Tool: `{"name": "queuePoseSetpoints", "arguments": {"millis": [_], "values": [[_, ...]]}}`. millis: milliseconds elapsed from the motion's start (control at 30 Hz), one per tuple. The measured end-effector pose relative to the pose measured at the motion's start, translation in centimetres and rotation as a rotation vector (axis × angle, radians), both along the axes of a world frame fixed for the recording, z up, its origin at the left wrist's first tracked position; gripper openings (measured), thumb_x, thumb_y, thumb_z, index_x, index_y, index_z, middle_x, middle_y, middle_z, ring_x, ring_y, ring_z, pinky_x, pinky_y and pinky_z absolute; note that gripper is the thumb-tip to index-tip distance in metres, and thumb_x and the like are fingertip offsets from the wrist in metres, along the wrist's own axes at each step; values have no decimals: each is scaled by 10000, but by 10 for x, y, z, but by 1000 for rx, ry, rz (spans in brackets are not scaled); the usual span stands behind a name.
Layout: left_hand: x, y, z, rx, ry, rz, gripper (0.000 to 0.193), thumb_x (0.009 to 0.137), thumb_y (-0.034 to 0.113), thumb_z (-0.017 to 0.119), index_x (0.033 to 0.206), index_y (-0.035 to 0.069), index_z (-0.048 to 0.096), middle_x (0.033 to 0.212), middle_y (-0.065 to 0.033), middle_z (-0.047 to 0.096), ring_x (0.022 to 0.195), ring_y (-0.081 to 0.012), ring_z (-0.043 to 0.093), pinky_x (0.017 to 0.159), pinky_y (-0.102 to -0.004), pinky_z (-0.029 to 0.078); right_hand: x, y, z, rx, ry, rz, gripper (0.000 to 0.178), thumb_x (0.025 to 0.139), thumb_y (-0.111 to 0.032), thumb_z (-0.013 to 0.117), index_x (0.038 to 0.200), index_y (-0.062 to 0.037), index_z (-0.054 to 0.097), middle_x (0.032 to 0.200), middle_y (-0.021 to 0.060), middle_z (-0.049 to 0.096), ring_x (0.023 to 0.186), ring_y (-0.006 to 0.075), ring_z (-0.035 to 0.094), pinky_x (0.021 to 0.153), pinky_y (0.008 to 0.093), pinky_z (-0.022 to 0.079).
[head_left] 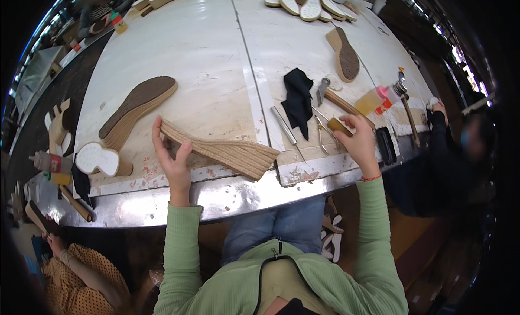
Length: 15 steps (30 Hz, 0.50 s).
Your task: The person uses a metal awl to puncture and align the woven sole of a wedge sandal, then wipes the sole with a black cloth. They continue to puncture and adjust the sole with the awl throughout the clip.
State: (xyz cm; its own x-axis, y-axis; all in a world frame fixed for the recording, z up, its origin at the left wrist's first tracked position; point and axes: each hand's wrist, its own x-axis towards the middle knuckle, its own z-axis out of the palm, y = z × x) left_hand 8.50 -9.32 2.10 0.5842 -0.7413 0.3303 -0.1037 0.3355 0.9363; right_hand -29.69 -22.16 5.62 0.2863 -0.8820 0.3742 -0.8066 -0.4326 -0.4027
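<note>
My left hand (176, 166) grips the toe end of a wedge shoe sole (227, 152) with braided tan sides, thumb in front and fingers behind. The sole lies on its side near the table's front edge, thick heel end to the right. To the right, my right hand (358, 139) is closed on a tool with a short tan handle (338, 126) and a thin metal shaft pointing up-left. Close to that hand are pliers (323, 137), a black cloth (298, 92), a slim silver tool (284, 125) with a pointed tip and a wooden-handled hammer (346, 105).
Brown-bottomed wedge soles lie at left (138, 106) and far right (346, 57). A white-topped sole (97, 158) sits front left. Glue bottles (374, 100) stand right. White soles (311, 6) are piled at the back. Co-workers sit left (81, 271) and right (439, 168).
</note>
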Motion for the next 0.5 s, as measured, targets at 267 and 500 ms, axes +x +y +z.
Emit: {"name": "queuePoseSetpoints", "arguments": {"millis": [267, 500], "values": [[8, -2, -8, 10, -216, 30, 864, 687, 333, 675, 1458, 68, 389, 1512, -242, 257, 1462, -356, 155, 1171, -468, 160, -33, 9, 4, 395, -566, 30, 392, 847, -31, 693, 1229, 0, 611, 985, 27, 616, 795, 76, 593, 714, 218, 494], [10, 0, -10, 11, -204, 70, 823, 696, 317, 666, 1435, 61, 410, 1502, -239, 267, 1446, -360, 189, 1163, -472, 176, 81, 78, 55, 741, -591, 267, 464, 916, -34, 541, 1379, -67, 535, 949, 49, 610, 718, 78, 555, 625, 224, 452]]}}
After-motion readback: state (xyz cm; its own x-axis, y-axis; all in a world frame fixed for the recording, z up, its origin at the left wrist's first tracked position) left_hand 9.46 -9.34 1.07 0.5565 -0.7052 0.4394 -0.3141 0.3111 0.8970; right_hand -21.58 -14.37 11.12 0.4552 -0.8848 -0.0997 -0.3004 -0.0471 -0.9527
